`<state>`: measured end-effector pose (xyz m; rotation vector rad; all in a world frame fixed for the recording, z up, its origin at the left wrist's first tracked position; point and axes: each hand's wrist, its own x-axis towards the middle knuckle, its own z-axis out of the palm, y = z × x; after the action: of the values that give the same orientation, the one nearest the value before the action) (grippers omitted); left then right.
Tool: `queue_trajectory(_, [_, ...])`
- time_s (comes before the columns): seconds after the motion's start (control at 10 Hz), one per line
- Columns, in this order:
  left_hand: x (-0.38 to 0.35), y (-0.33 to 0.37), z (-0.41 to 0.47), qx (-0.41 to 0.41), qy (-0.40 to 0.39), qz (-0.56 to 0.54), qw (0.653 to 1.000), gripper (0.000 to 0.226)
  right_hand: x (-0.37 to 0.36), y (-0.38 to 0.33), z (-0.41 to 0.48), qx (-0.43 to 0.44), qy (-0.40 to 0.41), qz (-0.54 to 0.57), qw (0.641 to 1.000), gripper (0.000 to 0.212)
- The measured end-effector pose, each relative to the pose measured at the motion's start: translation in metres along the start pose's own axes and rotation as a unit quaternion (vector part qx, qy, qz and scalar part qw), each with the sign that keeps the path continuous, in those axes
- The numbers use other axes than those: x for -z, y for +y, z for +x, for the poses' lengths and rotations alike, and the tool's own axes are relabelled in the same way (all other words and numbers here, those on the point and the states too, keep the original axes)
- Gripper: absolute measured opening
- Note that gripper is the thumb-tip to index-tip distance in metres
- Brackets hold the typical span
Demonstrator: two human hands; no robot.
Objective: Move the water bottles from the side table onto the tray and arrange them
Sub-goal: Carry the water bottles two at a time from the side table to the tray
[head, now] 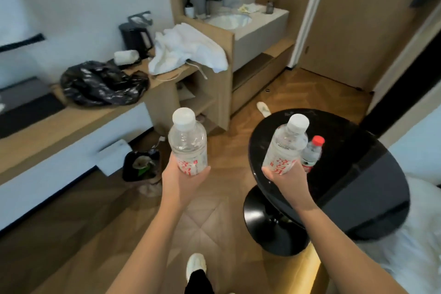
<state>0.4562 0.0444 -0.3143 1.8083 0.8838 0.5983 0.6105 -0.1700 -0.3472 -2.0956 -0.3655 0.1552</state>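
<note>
My left hand (182,180) grips the base of a clear white-capped water bottle (187,141) with red lettering, held upright over the wooden floor. My right hand (285,178) holds a second white-capped bottle (286,144) of the same kind, tilted slightly, above the round black side table (353,174). A smaller red-capped bottle (312,153) stands on that table just behind the right-hand bottle. A dark tray (26,105) lies at the far left on the long wooden counter.
The counter (78,117) on the left carries a black plastic bag (102,82), a black kettle (137,37), a rolled towel and a heap of white towels (186,49). A waste bin (142,166) stands on the floor below. A washbasin (229,20) is behind; a bed edge at right.
</note>
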Motion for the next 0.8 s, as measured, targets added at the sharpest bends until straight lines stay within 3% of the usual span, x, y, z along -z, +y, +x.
queue_trajectory(0.1, [0.036,-0.012,-0.022,-0.014,0.065,0.04,0.997,0.061,-0.034,-0.011,-0.001,0.046,-0.055,0.049,0.996,0.057])
queue_trajectory(0.4, [0.159,-0.029,-0.097,0.081,0.277,-0.016,0.957,0.059,-0.127,-0.122,-0.045,0.094,-0.235,0.075,0.965,0.065])
queue_trajectory(0.8, [0.331,-0.035,-0.196,0.134,0.491,-0.019,0.861,0.048,-0.238,-0.258,-0.166,0.219,-0.434,0.078,0.87,0.065])
